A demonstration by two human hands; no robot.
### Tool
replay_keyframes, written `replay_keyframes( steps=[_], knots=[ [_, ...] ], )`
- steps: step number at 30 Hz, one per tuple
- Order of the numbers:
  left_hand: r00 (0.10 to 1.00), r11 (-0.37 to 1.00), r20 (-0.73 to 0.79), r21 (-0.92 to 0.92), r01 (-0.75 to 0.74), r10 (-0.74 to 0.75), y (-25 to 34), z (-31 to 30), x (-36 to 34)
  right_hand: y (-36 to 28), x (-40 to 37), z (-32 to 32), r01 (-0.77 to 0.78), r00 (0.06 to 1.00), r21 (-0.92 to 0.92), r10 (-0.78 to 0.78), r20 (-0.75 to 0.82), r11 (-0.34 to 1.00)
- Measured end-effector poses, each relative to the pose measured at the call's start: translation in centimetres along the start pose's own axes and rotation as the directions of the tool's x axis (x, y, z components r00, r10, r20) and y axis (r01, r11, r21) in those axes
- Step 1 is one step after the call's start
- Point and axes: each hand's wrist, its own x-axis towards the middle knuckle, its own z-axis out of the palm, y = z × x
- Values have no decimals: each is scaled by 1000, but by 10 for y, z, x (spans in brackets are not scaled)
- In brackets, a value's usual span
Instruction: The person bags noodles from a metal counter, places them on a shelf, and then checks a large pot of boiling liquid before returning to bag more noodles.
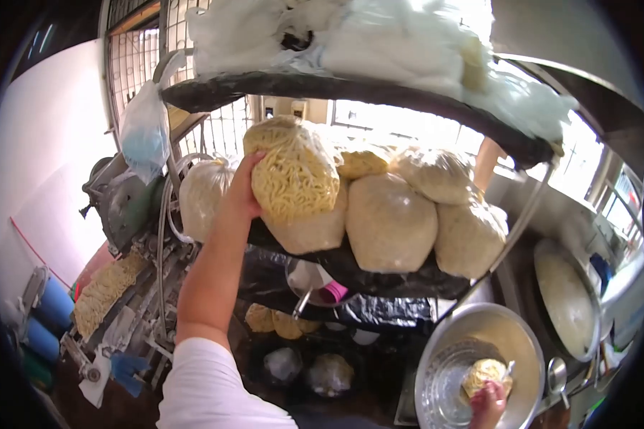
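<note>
My left hand (249,187) reaches up to the shelf and grips the side of a clear plastic bag of yellow noodles (297,175). That bag rests against a larger pale filled bag (308,232) below it; most of the fingers are hidden behind the noodles. Low on the right, my right hand (488,402) has its fingers round a smaller bag of noodles (488,375). This one is inside a wide metal basin (529,343), over its wet-looking bottom.
Several plump bags (391,222) line the black-covered shelf (415,284). Above hangs a rack bar (322,86) loaded with plastic bags. A machine (125,207) with noodles (107,297) stands left. At right are a large pan (569,300) and a ladle (557,375).
</note>
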Motion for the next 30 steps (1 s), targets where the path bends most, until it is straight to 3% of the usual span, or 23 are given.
replay_keyframes(
  steps=[2,5,6,8,9,10,11,12,14,16,18,19,22,24,26,27,28,29,30],
  knots=[
    [999,999,24,26,-34,33,29,-20,51,-4,-8,50,62,986,-282,-15,166,957],
    [999,999,33,39,-36,35,64,-38,115,-3,-5,98,183,936,-320,-66,346,930],
    [999,999,35,34,-33,32,76,-54,140,0,-2,107,184,938,-323,-67,341,928],
    [990,981,143,192,-39,11,101,-86,185,9,4,118,145,938,-305,-33,345,941],
    [1000,902,22,431,-27,19,114,-93,202,12,5,120,151,943,-354,-27,332,923],
    [994,767,-90,642,15,56,119,-81,202,12,4,124,147,947,-359,-27,319,922],
    [961,239,-118,969,57,249,121,-72,195,13,1,126,131,954,-389,-9,300,912],
    [965,239,-111,970,53,237,102,-96,212,13,-1,128,112,960,-416,11,281,902],
    [912,-40,-251,960,278,325,68,-160,261,21,-4,128,88,970,-404,13,242,910],
    [946,-286,-313,902,324,85,71,-154,243,27,-5,122,70,966,-404,40,256,912],
    [905,-541,-424,767,346,-22,69,-115,228,27,-8,121,75,967,-385,27,253,920],
    [895,-593,-445,729,340,-33,60,-116,233,38,5,121,81,975,-362,3,224,929],
    [902,-687,-430,666,290,-36,47,-136,252,28,7,120,22,982,-364,48,183,931],
    [922,-731,-385,639,239,-36,43,-162,266,28,10,116,109,982,-441,-26,189,891],
    [951,-775,-308,609,167,-38,48,-203,285,16,13,106,189,968,-657,-28,248,730],
    [968,-783,-248,606,138,-22,50,-234,300,16,19,96,231,963,-672,-66,262,704],
    [956,-364,-261,910,199,-131,54,-204,277,22,26,80,266,957,-690,-99,272,673],
    [978,-680,-199,725,111,-53,61,-170,250,33,37,59,220,971,-655,-100,216,722],
    [974,-498,-200,859,120,-110,68,-164,243,47,50,33,191,980,-613,-109,168,767]
  ],
)
